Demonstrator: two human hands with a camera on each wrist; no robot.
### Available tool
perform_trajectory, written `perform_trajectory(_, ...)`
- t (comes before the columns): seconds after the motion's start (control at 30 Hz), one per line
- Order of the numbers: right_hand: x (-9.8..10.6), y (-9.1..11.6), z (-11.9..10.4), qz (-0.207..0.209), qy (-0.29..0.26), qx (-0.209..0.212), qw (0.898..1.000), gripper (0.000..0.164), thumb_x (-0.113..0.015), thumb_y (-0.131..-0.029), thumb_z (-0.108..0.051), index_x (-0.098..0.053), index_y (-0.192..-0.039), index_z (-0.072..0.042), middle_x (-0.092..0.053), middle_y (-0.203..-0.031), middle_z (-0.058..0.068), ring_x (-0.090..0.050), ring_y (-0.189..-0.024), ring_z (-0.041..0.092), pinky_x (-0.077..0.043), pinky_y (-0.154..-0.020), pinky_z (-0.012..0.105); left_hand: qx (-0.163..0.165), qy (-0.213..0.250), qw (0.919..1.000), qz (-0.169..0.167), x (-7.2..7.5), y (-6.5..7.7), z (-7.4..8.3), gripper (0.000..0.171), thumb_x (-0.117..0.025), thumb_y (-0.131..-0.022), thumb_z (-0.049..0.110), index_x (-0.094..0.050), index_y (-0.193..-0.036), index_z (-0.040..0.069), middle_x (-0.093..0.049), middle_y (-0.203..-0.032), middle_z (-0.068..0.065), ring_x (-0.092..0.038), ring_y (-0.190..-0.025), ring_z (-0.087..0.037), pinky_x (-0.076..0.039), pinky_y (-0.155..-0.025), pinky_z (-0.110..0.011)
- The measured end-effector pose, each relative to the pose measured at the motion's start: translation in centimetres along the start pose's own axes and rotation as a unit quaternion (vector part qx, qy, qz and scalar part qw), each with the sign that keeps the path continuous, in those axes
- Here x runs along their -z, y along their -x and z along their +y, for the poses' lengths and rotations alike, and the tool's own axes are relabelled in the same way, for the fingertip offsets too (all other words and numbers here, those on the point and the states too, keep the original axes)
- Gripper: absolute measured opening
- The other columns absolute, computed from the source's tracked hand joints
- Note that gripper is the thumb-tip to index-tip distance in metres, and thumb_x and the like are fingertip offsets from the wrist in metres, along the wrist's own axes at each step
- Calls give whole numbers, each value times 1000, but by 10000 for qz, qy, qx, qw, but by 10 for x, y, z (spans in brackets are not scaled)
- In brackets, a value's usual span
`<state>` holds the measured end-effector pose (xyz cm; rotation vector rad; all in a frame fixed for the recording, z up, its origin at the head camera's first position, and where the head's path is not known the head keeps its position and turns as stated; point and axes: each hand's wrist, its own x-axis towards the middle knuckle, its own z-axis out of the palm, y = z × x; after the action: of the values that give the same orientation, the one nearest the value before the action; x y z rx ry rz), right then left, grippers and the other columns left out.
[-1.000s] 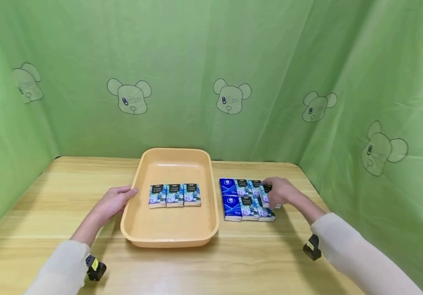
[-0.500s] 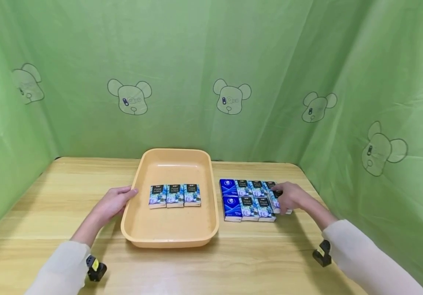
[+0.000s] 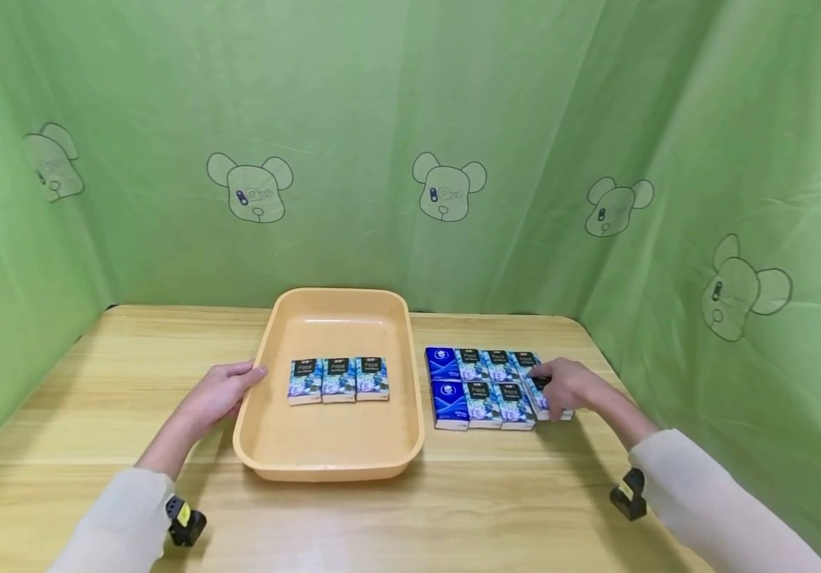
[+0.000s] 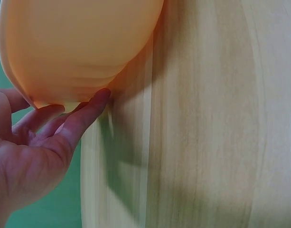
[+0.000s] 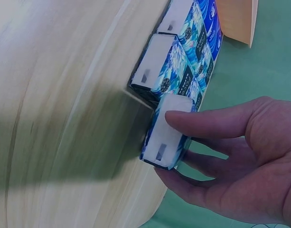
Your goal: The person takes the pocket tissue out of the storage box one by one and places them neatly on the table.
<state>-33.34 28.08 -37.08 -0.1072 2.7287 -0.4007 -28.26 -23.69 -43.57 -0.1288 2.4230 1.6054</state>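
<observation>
In the head view my right hand [image 3: 570, 387] pinches a small floral tissue pack [image 3: 541, 395] at the right end of the front row of packs. The right wrist view shows the thumb on the white side of that pack [image 5: 164, 135], fingers around its other sides. Beside it lie several more floral tissue packs [image 3: 482, 403] and two plain blue ones [image 3: 449, 403], in two rows. My left hand [image 3: 220, 391] grips the left rim of an orange plastic tray [image 3: 332, 454], thumb over the edge. Inside the tray lie three floral packs [image 3: 339, 380] side by side.
The wooden table [image 3: 296, 525] carries the tray and the packs. A green curtain [image 3: 353, 95] with bear-head prints hangs behind and along both sides. Black devices are strapped to the left wrist [image 3: 187, 521] and the right wrist [image 3: 628, 493].
My right hand has moved right and slightly toward me, bringing the pack it holds from over the other packs to the front row's right end. The left hand and tray have not moved.
</observation>
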Motion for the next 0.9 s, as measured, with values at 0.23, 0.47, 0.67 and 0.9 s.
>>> perform_trajectory(0.23, -6, -3, 2, -4, -18, -78, 10000, 88, -69, -62, 15, -48, -147, 2, -48, -137, 43, -47, -61, 16, -48, -51, 24, -59, 151, 9999, -25, -2, 1, -1, 63, -48, -108, 34, -33, -155, -4, -70, -113, -23, -65, -77, -10, -59, -67, -26)
perform_trajectory(0.47, -11, -6, 3, -10, 67, -186, 9998, 88, -71, -64, 15, -49, -148, 0, -46, -141, 42, -42, -59, 15, -44, -48, 23, -82, 296, 9995, -93, -2, 2, -1, 63, -47, -108, 33, -31, -155, -6, -62, -132, -30, -71, -93, -17, -63, -79, -31)
perform_trajectory(0.67, -17, -6, 4, -15, -167, -284, 9995, 88, -69, -66, 16, -46, -149, -1, -34, -148, 44, -35, -52, 11, -42, -46, 21, -79, 298, 9995, -72, -2, 2, -1, 63, -48, -108, 33, -31, -155, -5, -65, -127, -29, -70, -89, -15, -62, -76, -30)
perform_trajectory(0.9, -23, -7, 8, 111, -168, -186, 9996, 89, -71, -65, 15, -46, -149, -1, -33, -148, 45, -33, -49, 8, -44, -45, 21, -71, 306, 9994, -111, -1, 1, -2, 64, -47, -108, 35, -29, -156, -5, -62, -132, -30, -71, -92, -17, -63, -78, -32)
